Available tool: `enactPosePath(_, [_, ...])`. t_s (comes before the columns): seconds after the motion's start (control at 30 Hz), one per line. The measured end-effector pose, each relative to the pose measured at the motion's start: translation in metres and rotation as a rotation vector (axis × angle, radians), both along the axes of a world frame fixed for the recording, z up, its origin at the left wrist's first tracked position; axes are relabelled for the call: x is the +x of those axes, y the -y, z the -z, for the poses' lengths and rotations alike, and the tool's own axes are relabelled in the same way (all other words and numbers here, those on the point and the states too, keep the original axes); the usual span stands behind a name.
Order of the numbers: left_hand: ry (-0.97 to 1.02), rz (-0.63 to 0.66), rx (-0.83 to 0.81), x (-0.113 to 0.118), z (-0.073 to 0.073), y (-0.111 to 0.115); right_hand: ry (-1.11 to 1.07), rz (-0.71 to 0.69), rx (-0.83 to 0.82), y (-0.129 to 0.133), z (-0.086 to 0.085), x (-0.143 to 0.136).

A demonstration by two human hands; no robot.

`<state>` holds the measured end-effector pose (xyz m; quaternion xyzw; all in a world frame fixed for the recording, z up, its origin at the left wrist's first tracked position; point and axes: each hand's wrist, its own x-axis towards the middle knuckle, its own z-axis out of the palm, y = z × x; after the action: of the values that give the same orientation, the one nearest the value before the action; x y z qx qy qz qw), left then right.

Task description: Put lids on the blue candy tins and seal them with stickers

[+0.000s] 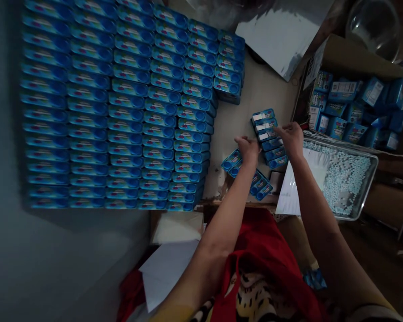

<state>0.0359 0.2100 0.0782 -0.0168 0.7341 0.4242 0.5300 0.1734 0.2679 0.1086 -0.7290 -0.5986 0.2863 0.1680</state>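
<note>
My right hand (pixel 291 138) is over a short row of small blue tins (pixel 276 154), its fingertips pinched at a white sticker (pixel 280 141) beside the upper tins. The upper tins in this row carry white stickers across their lids; the lower ones show bare blue lids. My left hand (pixel 248 148) is just to the left, above a second, slanted row of blue tins (pixel 262 188). Its thumb and fingers look spread, and it covers the middle of that row. Whether it touches the tins is hard to see.
Large stacked rows of blue tins (pixel 127 125) fill the left side. At right are a cardboard box (pixel 342 58) of blue packs, a clear tray (pixel 372 179) of small pale pellets, and a sticker sheet (pixel 291 192) on its edge. White paper (pixel 282 36) lies at the back.
</note>
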Motion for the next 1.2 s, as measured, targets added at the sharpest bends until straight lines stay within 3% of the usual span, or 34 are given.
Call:
enactPosePath(0.1, [0.028,0.099,0.116,-0.009,-0.024,0.025,-0.119,0.113,0.040,0.014,-0.019,-0.003])
enactPosePath(0.23, [0.340,0.290,0.243,-0.013,-0.051,0.050,-0.249,0.119,0.014,0.030,-0.036,-0.015])
enactPosePath(0.37, [0.452,0.284,0.280,-0.011,-0.050,0.052,-0.329,0.098,-0.036,0.039,-0.032,-0.019])
enactPosePath(0.47, [0.239,0.310,0.275,-0.012,-0.040,0.050,-0.444,0.089,-0.118,0.043,-0.022,-0.011])
enactPosePath(0.57, [-0.238,0.508,0.287,-0.017,-0.040,0.050,-0.492,0.084,-0.204,0.049,-0.019,-0.001])
enactPosePath(0.63, [-0.534,0.628,0.244,-0.019,-0.045,0.050,-0.335,0.084,-0.182,0.051,-0.021,0.001])
enactPosePath(0.7, [-0.681,0.699,0.155,-0.019,-0.051,0.048,-0.125,0.081,-0.126,0.051,-0.023,-0.002])
enactPosePath(0.83, [-0.715,0.776,0.053,-0.016,-0.050,0.041,0.079,0.045,-0.104,0.043,-0.022,-0.011])
enactPosePath(1.0, [-0.771,0.810,0.088,-0.014,-0.040,0.039,0.104,0.008,-0.093,0.036,-0.013,-0.014])
enactPosePath(1.2, [-0.787,0.831,0.067,-0.015,-0.040,0.038,0.091,0.006,-0.119,0.035,-0.012,-0.018])
